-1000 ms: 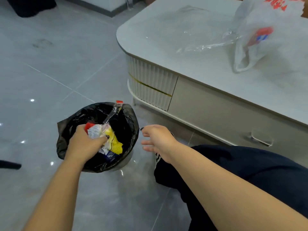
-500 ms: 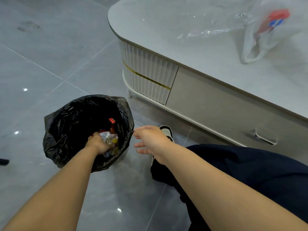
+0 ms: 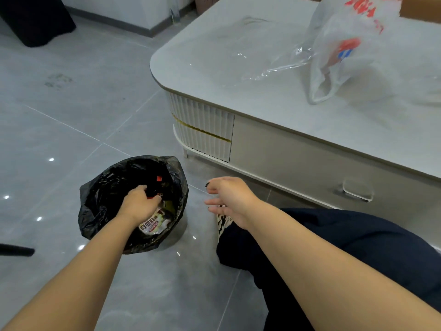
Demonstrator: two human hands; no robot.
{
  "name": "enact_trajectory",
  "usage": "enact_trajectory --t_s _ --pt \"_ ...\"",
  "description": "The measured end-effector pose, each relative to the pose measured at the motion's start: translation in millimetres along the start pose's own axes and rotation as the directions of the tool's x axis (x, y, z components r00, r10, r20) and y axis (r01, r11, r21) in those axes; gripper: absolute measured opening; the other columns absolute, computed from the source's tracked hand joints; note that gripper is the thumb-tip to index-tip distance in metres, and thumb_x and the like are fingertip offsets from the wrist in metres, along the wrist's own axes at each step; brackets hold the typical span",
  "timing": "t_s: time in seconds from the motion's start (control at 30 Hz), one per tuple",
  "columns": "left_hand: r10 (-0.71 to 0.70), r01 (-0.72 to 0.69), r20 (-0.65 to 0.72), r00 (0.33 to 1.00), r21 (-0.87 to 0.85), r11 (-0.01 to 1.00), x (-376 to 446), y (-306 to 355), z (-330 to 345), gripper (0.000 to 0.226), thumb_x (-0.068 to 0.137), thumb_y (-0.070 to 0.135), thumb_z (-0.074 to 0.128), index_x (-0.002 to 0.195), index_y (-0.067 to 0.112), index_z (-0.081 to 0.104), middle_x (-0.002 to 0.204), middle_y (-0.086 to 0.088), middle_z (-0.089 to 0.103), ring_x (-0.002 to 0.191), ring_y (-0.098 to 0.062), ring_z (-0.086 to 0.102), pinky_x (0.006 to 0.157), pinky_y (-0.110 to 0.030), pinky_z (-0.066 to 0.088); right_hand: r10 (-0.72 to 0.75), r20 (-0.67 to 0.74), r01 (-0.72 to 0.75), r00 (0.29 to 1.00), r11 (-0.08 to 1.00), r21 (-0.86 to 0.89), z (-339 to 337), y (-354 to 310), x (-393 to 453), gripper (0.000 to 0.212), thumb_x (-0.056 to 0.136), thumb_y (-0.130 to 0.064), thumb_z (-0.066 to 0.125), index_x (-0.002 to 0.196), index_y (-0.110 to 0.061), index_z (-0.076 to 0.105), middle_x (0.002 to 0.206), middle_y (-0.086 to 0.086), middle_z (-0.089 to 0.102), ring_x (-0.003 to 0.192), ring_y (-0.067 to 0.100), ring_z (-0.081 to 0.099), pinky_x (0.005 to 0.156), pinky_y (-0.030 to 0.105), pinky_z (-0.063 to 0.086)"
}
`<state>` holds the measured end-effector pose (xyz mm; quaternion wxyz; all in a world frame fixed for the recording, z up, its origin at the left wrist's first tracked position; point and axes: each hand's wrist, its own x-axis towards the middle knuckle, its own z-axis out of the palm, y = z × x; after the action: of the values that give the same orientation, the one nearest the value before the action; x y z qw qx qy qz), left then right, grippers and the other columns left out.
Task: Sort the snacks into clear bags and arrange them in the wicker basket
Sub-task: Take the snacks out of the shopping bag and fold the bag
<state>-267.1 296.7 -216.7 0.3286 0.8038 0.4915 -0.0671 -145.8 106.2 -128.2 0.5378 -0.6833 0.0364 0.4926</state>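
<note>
two hands are seen: the left hand (image 3: 140, 204) is sunk in the bin (image 3: 95, 211), its grip hidden, apparently discarding wrappers (image 3: 155, 223), while the right hand (image 3: 229, 199) is held loosely open nearby.

Home living room: tiled floor (image 3: 71, 111), low drawered coffee table (image 3: 274, 111), lined wastebasket (image 3: 100, 211).

Crumpled snack wrappers (image 3: 152, 224) inside black-lined bin (image 3: 100, 211)
</note>
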Motion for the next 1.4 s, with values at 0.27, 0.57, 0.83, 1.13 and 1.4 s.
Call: enact_trajectory --t_s 0.27,0.57,0.83,1.13,1.4 --pt "0.427 -0.422 0.028 0.904 -0.109 0.9 -86.8 130.8 -35.9 0.035 0.093 0.023 0.062 0.128 0.016 0.059 0.118 0.005 0.063 0.112 -0.013 0.059 0.096 -0.023 0.04 -0.237 -0.097 0.248 0.967 0.96 0.131 -64.3 -59.6 -59.2 0.027 0.094 -0.01 0.053 0.12 -0.006 0.057 0.118 0.012 0.059 0.097 0.025 0.066 0.08 0.035 0.056" --pt "0.68 -0.671 0.048 0.732 -0.121 0.731 -145.9 279.1 -35.2 0.022 0.091 0.024 0.062 0.112 0.025 0.066 0.105 0.011 0.067 0.1 -0.005 0.06 0.081 -0.016 0.041 -0.464 -0.332 0.501 0.822 0.865 0.032 -191.6 -89.1 -135.8 0.022 0.093 -0.007 0.053 0.112 -0.01 0.062 0.107 0.005 0.063 0.095 0.027 0.07 0.076 0.034 0.056" --pt "0.602 -0.508 0.22 0.767 -0.364 0.781 -166.3 390.6 35.9 0.042 0.092 0.029 0.062 0.131 0.016 0.053 0.119 -0.003 0.062 0.103 -0.016 0.064 0.086 -0.032 0.055 -0.408 -0.487 0.469 0.772 0.883 0.005 -287.3 -76.8 -156.7 0.021 0.089 -0.009 0.057 0.109 -0.013 0.064 0.11 0.004 0.065 0.088 0.021 0.071 0.072 0.032 0.058" --pt "0.413 0.067 0.405 0.815 -0.775 0.629 -139.6 454.3 86.2 0.053 0.089 0.046 0.066 0.129 0.017 0.046 0.121 -0.013 0.057 0.109 -0.026 0.062 0.084 -0.039 0.054 -0.485 -0.533 0.555 0.693 0.831 -0.034 -326.0 -96.9 -156.7 0.025 0.089 -0.013 0.059 0.114 -0.014 0.058 0.105 0.001 0.063 0.09 0.02 0.068 0.079 0.035 0.057" --pt "0.527 -0.19 0.211 0.823 -0.772 0.606 -158.6 469.9 84.1 0.011 0.084 0.0 0.067 0.084 0.01 0.067 0.094 -0.007 0.07 0.081 -0.016 0.064 0.066 -0.023 0.051 -0.485 -0.557 0.558 0.674 0.829 -0.046 -337.0 -98.2 -158.5 0.023 0.089 -0.015 0.059 0.111 -0.015 0.057 0.1 -0.001 0.062 0.091 0.021 0.067 0.08 0.036 0.057"
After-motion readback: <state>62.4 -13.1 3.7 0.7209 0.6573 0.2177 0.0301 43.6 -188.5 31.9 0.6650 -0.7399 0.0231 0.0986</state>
